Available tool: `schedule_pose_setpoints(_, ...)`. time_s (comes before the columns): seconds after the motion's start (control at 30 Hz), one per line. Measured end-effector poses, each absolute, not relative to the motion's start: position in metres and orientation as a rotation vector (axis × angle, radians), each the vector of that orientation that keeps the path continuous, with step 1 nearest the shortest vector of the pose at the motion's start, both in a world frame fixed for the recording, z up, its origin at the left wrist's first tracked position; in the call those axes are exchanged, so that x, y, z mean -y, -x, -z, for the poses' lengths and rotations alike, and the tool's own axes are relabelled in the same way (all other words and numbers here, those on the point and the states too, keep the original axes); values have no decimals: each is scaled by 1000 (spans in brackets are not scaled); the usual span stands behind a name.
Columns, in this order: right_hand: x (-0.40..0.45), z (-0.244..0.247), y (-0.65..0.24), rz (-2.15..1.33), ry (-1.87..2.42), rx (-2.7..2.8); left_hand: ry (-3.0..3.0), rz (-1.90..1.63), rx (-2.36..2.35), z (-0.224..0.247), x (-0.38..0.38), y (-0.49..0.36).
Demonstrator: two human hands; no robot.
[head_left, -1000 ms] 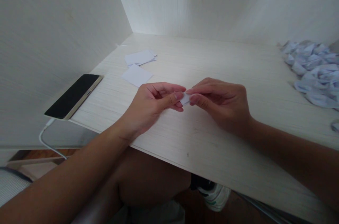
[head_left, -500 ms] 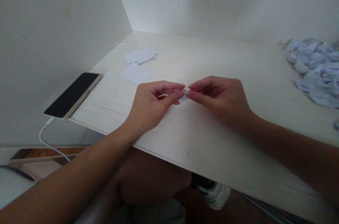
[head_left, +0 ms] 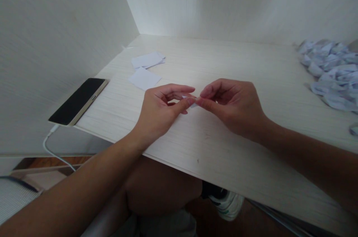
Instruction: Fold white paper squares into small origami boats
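Your grip is a pinch from both sides: left hand (head_left: 158,109) and right hand (head_left: 232,105) hold a small piece of paper (head_left: 193,105) at the fingertips, over the table (head_left: 223,162), inward from its near edge. Your left index finger now stands farther off the thumb and less paper shows, so the thumbs seem to carry the hold. White sheets (head_left: 144,78) lie toward the far left corner, a phone (head_left: 78,100) along the left edge.

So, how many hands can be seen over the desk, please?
2: the left hand, to the left of the small paper, and the right hand, to its right. Both pinch it over the desk. No other hand shows.
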State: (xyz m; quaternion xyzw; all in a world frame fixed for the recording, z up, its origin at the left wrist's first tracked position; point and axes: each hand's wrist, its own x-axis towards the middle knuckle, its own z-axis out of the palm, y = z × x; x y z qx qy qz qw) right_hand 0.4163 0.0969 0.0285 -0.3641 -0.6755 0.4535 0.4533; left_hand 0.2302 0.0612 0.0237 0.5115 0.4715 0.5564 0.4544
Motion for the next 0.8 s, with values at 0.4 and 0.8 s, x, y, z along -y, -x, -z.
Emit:
schedule_pose_setpoints(0.4, -103, -29, -415, -1388, 868, 1570, -1107, -1264, -1117, -28, -65, -222)
schedule_pose_setpoints(0.8, -117, -14, -422, -1526, 856, 1574, -1335, -1079, -1117, -28, -69, -202)
